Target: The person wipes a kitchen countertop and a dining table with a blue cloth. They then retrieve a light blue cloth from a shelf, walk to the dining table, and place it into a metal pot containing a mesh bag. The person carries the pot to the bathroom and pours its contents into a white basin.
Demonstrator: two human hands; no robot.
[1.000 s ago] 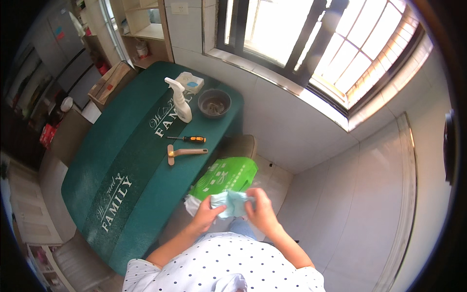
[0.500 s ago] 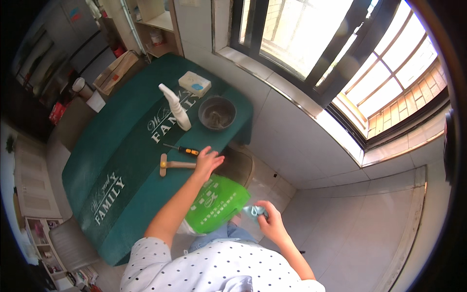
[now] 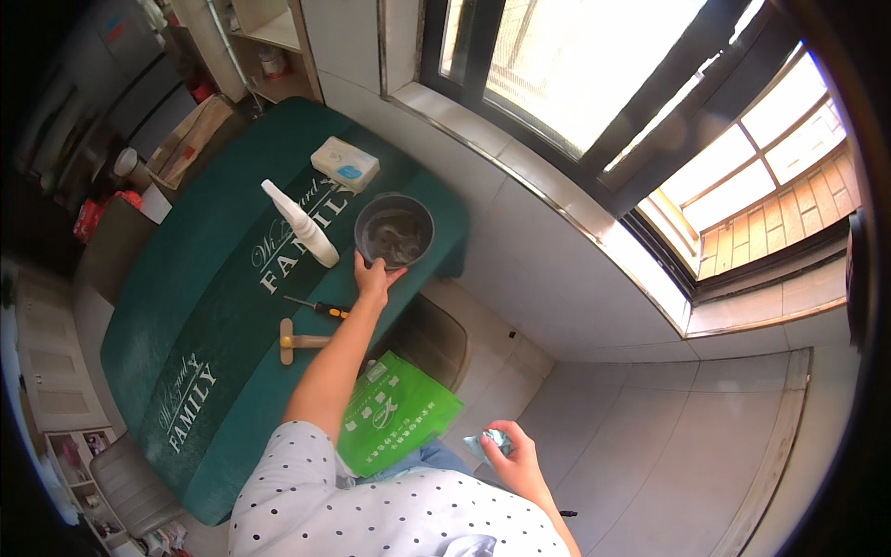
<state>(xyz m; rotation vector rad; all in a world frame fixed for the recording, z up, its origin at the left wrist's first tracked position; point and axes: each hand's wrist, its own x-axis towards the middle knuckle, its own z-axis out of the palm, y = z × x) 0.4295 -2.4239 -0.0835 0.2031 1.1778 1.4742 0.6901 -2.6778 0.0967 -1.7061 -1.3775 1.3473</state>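
My left hand (image 3: 375, 279) reaches over the table and grips the near rim of a dark grey round bowl (image 3: 366, 215), its thumb up against the side. Inside the bowl lies greyish, wet-looking content that I cannot make out. In my right hand (image 3: 516, 459), out past the table's edge, is a crumpled light-blue cloth (image 3: 478, 446), pinched in the fingers. Left of the bowl stands a white spray bottle (image 3: 302, 226). Beside my left forearm lie a screwdriver (image 3: 322, 307) with a black and yellow handle and a wooden mallet (image 3: 290, 342), partly covered by the arm.
A tissue pack (image 3: 344, 164) lies behind the bowl on the green-covered table (image 3: 167, 306). A green printed bag (image 3: 397, 415) rests by my lap, next to a dark chair (image 3: 434, 339). A tiled wall and a window (image 3: 566, 74) border the right side.
My left hand has moved forward from above the mallet and screwdriver to the bowl and taken hold of its rim. The right hand still holds the cloth.
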